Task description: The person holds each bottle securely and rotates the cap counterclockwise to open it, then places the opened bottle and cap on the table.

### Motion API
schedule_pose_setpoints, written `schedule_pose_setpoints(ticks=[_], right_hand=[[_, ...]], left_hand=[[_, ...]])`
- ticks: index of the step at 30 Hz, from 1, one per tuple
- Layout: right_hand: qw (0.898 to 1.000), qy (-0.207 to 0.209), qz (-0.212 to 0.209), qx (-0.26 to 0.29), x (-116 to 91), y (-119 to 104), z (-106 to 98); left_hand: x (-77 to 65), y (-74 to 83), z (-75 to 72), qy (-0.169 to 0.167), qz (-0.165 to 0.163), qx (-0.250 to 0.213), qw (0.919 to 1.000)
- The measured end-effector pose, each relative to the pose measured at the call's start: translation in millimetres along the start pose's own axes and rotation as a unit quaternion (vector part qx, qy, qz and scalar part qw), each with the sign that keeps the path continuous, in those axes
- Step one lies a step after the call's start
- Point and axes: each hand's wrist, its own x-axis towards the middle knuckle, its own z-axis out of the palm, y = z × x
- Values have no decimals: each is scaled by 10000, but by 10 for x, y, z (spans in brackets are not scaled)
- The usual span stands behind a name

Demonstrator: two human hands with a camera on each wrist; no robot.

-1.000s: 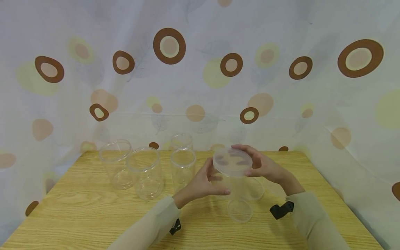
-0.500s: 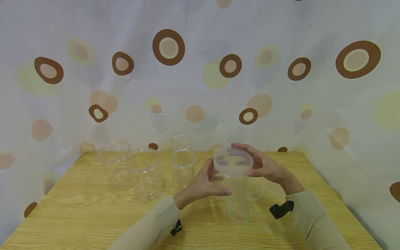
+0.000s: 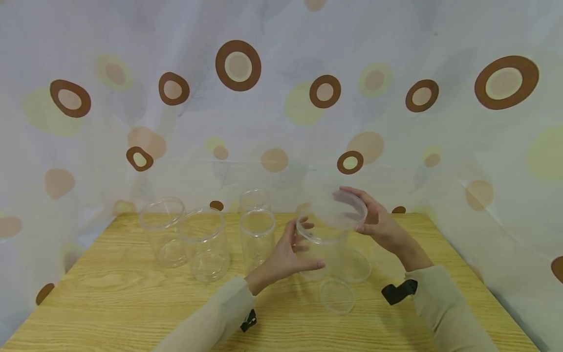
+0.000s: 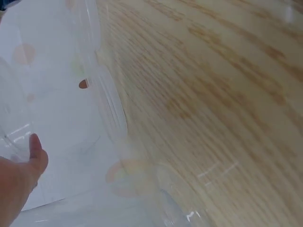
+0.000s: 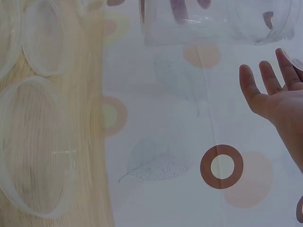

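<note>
Curled around the side of a clear plastic jar point(image 3: 323, 252), my left hand point(image 3: 281, 256) holds it upright above the table. My right hand point(image 3: 382, 227) grips the edge of a round translucent lid point(image 3: 340, 210), raised and tilted over the jar's far right side. The jar's near-left rim shows uncovered. In the left wrist view, my thumb presses the jar wall point(image 4: 14, 125). The right wrist view has the jar on its side at the top, with left fingers point(image 5: 179, 10) seen through it; the lid is mostly cut off at the right edge.
Two wide clear jars point(image 3: 204, 254) stand open at the left of the wooden table point(image 3: 110, 303). Two narrower jars point(image 3: 257, 242) stand behind my left hand. Flat lids lie on the right: a small lid point(image 3: 337, 297) in front, larger lids point(image 3: 358, 266) behind.
The lid was lying level over the jar's mouth. My right hand has lifted it up and to the right, tilting it. My left hand and the jar have hardly moved.
</note>
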Motion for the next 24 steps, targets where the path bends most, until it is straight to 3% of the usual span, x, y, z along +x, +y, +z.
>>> schedule_pose_setpoints(ticks=[13,18,24], right_hand=[[9987,470,-46,-178,-216,19,-317],[9968,751,97,-268,-294,54,-429],[9921,1078,341,-548,-344,114,-501]], left_hand=[[62,-116,79,1030,-726,583,9903],[141,-187,109,1434,-751,663,9846],[278,-261,138,1912,-453,679,9782]])
